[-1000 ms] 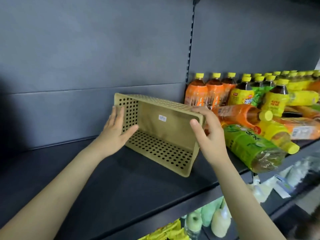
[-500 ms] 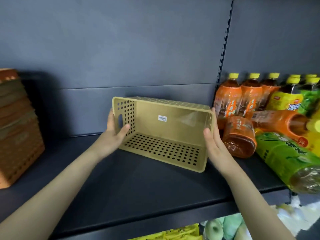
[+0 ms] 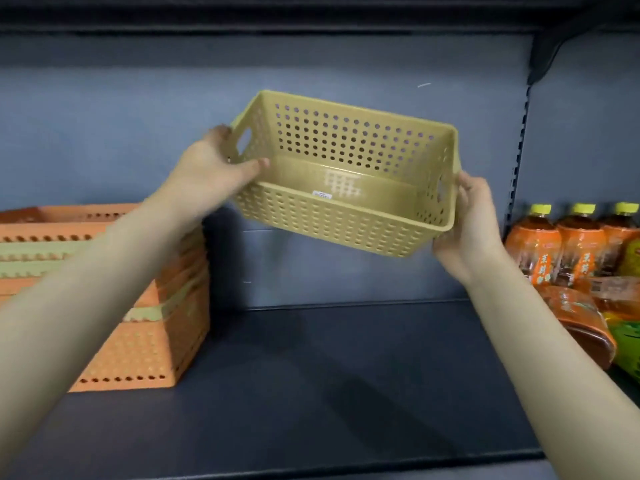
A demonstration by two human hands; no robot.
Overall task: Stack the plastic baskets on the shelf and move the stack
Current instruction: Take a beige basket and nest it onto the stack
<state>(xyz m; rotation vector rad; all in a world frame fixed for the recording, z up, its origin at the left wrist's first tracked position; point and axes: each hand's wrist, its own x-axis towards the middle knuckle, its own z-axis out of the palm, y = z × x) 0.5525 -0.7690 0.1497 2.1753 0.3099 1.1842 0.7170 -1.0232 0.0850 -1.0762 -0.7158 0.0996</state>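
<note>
A tan perforated plastic basket (image 3: 332,220) hangs in the air above the dark shelf (image 3: 329,386), opening tilted up toward me. My left hand (image 3: 214,168) grips its left end by the handle hole. My right hand (image 3: 467,223) holds its right end at the rim. At the left of the shelf stands a stack of orange and pale green baskets (image 3: 138,327), nested one in another, partly hidden by my left forearm. The held basket is to the right of and higher than that stack.
Orange tea bottles (image 3: 568,251) stand at the right behind the shelf upright (image 3: 519,161), with more bottles lying in front of them (image 3: 581,317). The grey back panel is close behind the basket. A shelf above caps the top.
The basket was resting on the shelf on its side; now it is lifted clear, turned opening-up and carried left. The basket stack has come into fuller view at left.
</note>
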